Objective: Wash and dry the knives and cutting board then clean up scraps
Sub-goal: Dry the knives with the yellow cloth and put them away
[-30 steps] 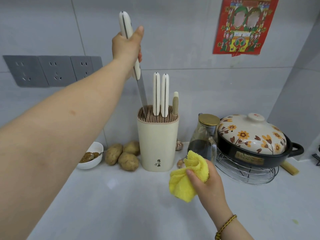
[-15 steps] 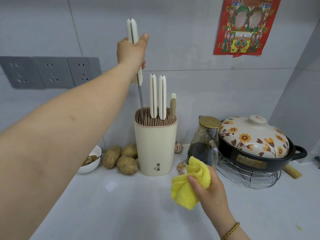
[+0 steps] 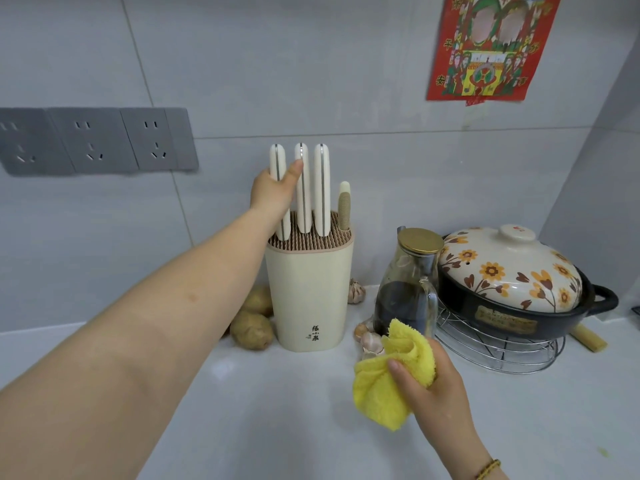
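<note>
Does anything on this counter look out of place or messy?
Nothing spilled or broken. Loose garlic bulbs lie on the counter beside the knife block, and a pale stick pokes out from under the clay pot.

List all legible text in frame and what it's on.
"張小泉", vertical, on the front of the knife block; the small mark beside it is too small to read.
"平" and "安", down the left edge of the red poster; its right-edge characters are too blurred.
Gold label on the black pot: too blurred to read.
Red mark on the lid knob: unreadable.
</note>
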Motion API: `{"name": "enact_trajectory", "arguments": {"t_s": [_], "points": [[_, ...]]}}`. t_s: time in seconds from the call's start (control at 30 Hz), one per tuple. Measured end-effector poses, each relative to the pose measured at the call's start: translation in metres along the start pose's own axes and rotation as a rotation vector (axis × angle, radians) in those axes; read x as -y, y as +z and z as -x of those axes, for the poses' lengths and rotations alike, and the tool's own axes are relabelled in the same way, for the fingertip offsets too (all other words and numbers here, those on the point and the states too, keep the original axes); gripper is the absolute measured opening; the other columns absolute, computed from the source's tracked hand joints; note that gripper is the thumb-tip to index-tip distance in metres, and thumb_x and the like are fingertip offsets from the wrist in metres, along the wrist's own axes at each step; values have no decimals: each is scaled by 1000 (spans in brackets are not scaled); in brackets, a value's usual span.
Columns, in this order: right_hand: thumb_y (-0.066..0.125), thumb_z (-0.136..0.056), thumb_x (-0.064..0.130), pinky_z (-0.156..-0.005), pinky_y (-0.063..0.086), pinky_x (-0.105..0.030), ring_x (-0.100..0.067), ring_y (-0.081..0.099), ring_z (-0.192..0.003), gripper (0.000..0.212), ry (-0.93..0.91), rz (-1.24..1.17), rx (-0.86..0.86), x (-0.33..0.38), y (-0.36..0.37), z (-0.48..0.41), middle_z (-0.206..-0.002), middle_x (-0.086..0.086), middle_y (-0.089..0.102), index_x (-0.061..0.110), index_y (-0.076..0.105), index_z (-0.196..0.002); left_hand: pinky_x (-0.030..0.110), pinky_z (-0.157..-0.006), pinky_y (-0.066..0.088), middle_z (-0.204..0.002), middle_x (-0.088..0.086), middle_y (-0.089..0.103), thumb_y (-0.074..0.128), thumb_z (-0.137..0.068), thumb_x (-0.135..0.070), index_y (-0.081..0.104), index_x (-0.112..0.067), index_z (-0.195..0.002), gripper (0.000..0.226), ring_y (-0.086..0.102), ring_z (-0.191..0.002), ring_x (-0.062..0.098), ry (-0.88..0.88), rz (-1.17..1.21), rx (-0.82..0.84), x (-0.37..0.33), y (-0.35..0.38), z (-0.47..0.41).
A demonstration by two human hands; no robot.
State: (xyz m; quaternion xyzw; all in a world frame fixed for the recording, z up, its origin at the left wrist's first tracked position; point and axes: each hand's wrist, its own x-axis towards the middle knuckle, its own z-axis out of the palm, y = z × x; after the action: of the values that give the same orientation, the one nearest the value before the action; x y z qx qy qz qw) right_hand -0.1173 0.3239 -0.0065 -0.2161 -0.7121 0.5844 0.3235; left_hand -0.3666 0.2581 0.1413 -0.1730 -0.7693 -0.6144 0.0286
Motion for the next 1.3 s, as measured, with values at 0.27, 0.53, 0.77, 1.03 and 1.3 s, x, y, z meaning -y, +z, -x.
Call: {"name": "enact_trajectory", "arguments": {"t_s": [0.27, 0.53, 0.77, 1.03, 1.3], "points": [[67, -78, -1, -64, 46, -4, 13, 58, -74, 39, -7, 4, 9, 3, 4, 1, -88, 12, 62, 34, 53, -88, 27, -79, 37, -112, 13, 56, 50, -90, -46, 46, -3, -121, 52, 53, -106, 27, -50, -47, 48, 0, -3, -7], [63, -81, -1, -61, 46, -6, 1, 57, -76, 34, -18, -14, -85, 27, -7, 13, -86, 11, 59, 31, 52, -84, 30, -101, 33, -134, 14, 43, 58, -87, -37, 43, -5, -128, 54, 44, -123, 27, 12, -214, -128, 6, -32, 20], [60, -85, 7, -60, 45, -3, 3, 56, -72, 27, -85, 47, -207, 57, -32, 57, -83, 12, 59, 32, 53, -81, 19, -70, 32, -91, 5, 58, 54, -91, -18, 63, -5, -99, 18, 53, -88, 20, 198, -140, 166, -8, -25, 110], [61, -85, 11, -65, 46, -20, -9, 55, -71, 19, -7, 113, -503, 72, -112, 151, -76, 6, 60, 25, 55, -74, 14, -58, 39, -62, -5, 55, 56, -89, -10, 54, -23, -63, 29, 50, -54, 2, 206, 34, 742, -13, 24, 270], [58, -83, 3, -52, 42, -5, 0, 51, -66, 24, 75, 273, -672, 67, -210, 241, -72, 11, 56, 26, 55, -77, 4, -49, 37, -60, -3, 56, 56, -88, -6, 56, -17, -63, 28, 51, -46, -5, 184, 66, 1042, -16, 73, 393]]}}
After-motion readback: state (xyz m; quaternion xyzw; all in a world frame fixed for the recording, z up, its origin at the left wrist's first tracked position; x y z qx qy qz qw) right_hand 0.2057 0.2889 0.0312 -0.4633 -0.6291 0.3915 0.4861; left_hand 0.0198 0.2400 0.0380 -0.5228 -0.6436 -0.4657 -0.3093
